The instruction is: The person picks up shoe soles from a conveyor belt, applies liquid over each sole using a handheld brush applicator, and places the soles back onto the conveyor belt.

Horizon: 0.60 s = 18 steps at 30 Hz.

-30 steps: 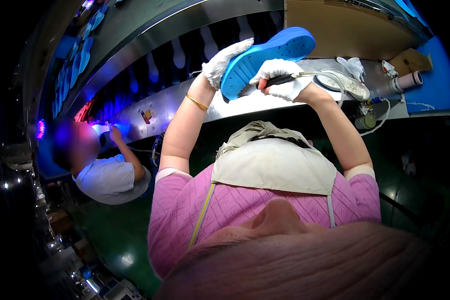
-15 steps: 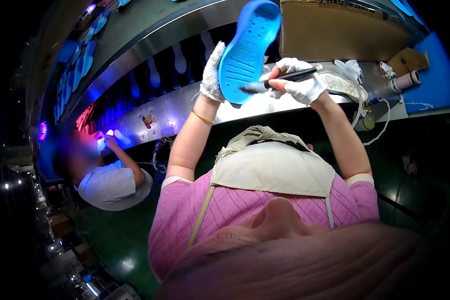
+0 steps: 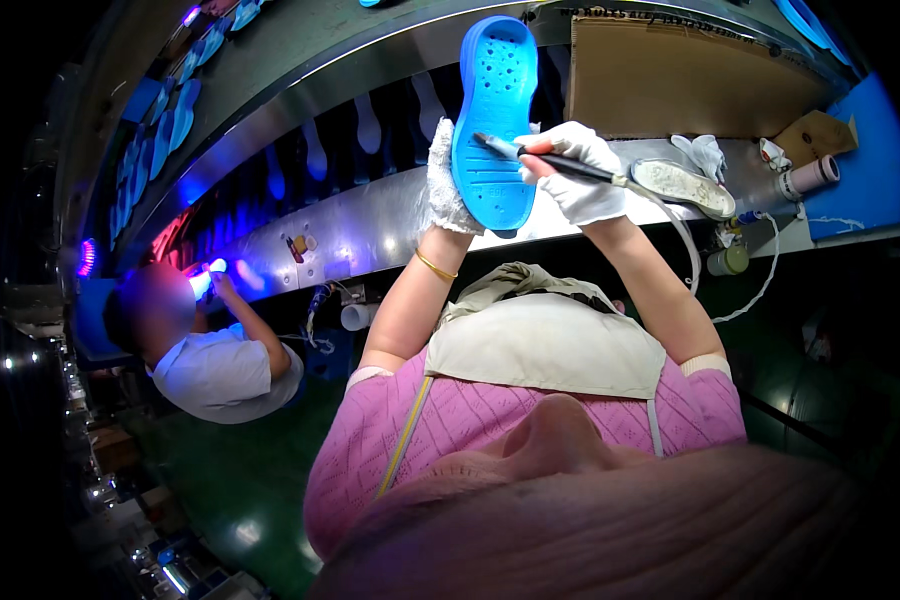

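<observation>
A blue shoe sole (image 3: 492,110) stands lengthwise, held up over the metal counter (image 3: 365,228). The white-gloved left hand (image 3: 446,185) grips its left edge. The right hand (image 3: 578,178), gloved with some fingertips bare, pinches a dark-handled brush (image 3: 570,164), bristles against the sole's ribbed part. To the right, a pale sole (image 3: 682,188) lies on the counter near a crumpled white cloth (image 3: 704,155), before brown cardboard (image 3: 700,85).

arms (image 3: 415,305) forward, right fingers (image 3: 536,164) in a pinch
</observation>
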Each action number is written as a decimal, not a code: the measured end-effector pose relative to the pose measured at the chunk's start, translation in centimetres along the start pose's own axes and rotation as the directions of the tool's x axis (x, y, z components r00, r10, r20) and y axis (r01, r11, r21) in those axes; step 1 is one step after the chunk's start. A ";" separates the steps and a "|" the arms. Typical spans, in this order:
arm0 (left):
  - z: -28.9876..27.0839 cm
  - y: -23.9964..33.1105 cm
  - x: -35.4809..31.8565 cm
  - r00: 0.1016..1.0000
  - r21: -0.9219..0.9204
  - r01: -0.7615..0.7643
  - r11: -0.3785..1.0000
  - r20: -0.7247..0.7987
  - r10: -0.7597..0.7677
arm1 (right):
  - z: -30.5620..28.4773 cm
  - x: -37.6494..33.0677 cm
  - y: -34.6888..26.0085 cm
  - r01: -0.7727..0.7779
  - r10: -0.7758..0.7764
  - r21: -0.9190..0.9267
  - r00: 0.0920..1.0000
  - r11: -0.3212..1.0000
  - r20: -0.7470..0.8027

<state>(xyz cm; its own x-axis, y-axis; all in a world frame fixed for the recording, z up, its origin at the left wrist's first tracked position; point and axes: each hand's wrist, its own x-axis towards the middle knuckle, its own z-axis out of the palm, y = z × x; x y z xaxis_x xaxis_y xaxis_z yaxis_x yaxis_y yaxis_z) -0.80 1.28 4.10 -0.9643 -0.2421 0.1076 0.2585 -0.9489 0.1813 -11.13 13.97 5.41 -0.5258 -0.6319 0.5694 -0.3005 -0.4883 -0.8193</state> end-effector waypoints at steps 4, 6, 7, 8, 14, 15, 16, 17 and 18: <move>-1.2 0.8 -0.2 0.998 0.156 -0.028 0.987 -0.047 0.035 | 2.2 -0.1 -2.2 0.318 -0.264 -0.176 0.925 0.932 0.272; -1.1 1.1 -0.5 0.996 0.135 0.021 0.991 -0.084 -0.009 | 1.2 0.1 -1.7 -0.004 0.007 -0.011 0.941 1.000 0.338; -1.2 1.4 -0.7 0.998 0.089 0.035 0.995 -0.061 -0.030 | 0.4 0.9 -2.3 -0.326 0.290 0.061 0.901 0.943 0.322; -1.1 1.6 -1.2 0.998 0.047 0.045 0.998 -0.036 -0.044 | -0.2 1.9 -2.9 -0.607 0.542 0.137 0.772 0.783 0.332; -0.2 0.6 -2.5 0.991 0.228 0.109 0.968 -0.107 -0.086 | -4.3 8.0 0.4 -0.402 0.397 0.050 0.914 0.914 0.087; -0.4 0.5 -2.7 0.991 0.268 0.119 0.956 -0.094 -0.097 | -5.0 8.9 1.2 -0.318 0.322 0.087 0.946 0.944 -0.028; -0.3 0.6 -2.9 0.991 0.308 0.120 0.944 -0.086 -0.098 | -5.0 9.4 1.3 -0.308 0.302 -0.022 0.943 0.951 -0.142; 0.0 0.5 -2.9 0.991 0.238 0.118 0.964 -0.090 -0.099 | -4.5 9.1 1.5 -0.242 0.245 0.043 0.957 0.969 -0.154; -0.1 0.6 -2.8 0.991 0.237 0.119 0.964 -0.083 -0.102 | -3.8 8.4 1.9 -0.173 0.189 0.107 0.967 0.979 -0.169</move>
<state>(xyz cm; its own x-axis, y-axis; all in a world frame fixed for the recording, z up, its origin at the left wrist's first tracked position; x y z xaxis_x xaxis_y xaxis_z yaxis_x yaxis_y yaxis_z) 2.09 1.33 3.82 -0.9871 -0.1602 0.0070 0.1484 -0.8954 0.4197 -19.10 10.01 8.36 -0.6999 -0.6017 0.3848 -0.1187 -0.4333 -0.8934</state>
